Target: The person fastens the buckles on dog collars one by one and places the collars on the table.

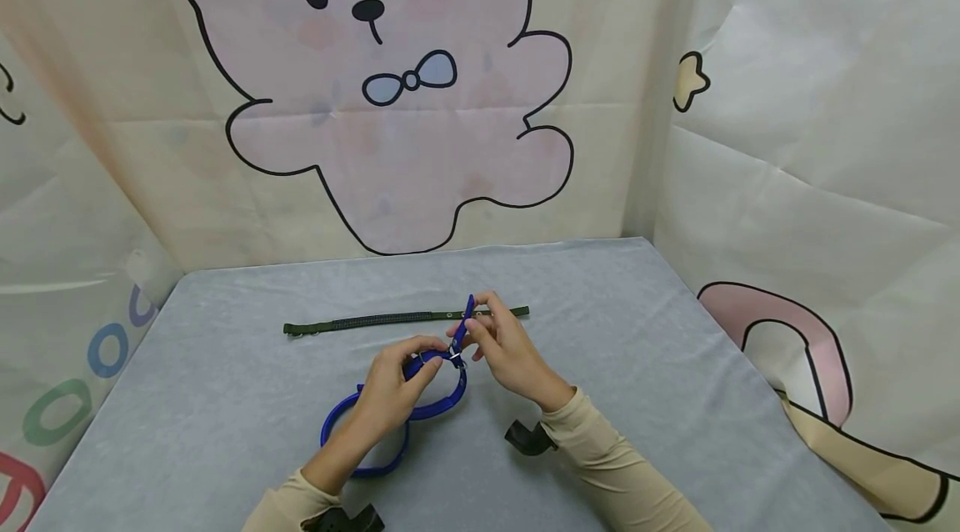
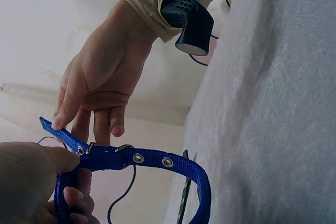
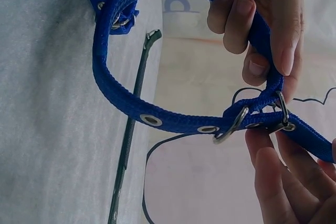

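On the table (image 1: 225, 399), which is covered with pale grey cloth, there is a blue strap (image 1: 438, 409) forming two loops near the middle, and behind it a thin dark green strap (image 1: 390, 318) lies almost straight. The left hand (image 1: 397, 378) holds one blue loop with curled fingers and thumb, while the right hand (image 1: 513, 353) pinches the narrow free end, which points upward. Between both hands, this end passes through a small metal buckle (image 3: 284, 107).
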### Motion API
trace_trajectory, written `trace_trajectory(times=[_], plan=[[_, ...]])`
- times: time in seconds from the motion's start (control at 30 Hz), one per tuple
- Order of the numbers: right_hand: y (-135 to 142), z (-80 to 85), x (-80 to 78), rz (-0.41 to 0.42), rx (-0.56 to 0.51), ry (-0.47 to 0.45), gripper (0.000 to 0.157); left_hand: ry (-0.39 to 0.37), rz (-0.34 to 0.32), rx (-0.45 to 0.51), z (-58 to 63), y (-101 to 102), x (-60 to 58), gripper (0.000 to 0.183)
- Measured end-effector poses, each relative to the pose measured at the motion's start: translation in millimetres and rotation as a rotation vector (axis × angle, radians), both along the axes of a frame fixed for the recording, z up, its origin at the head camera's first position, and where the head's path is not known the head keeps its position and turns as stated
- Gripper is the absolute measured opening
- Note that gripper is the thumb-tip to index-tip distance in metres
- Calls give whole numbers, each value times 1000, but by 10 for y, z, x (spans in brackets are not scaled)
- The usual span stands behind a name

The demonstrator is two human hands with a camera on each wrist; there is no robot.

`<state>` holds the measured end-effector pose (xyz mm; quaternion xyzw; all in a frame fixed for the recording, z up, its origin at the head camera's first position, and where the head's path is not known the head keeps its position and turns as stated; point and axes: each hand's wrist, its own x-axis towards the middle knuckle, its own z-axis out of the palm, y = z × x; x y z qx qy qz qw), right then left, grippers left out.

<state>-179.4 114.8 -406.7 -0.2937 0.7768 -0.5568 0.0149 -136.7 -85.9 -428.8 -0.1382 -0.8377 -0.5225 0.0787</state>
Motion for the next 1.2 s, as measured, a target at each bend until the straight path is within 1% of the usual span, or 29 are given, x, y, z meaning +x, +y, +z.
trace_trajectory(times=[0.03,0.27,0.4,0.7,0.9,1.2], plan=[[0,0,2,0,1,-1,19,1,0,0,-1,0,1,17],[-6,2,7,0,0,3,23,4,4,-4,-5,3,4,18],[-11,5,11,0,1,14,19,12,3,-8,-6,6,4,19],[-11,5,20,-7,8,15,18,0,10,-21,-9,4,6,19],[-12,-19,15,-2,23,52,22,6,10,-27,-22,8,7,19],[-12,-24,10,-6,74,69,24,16,12,-33,-2,12,24,20]])
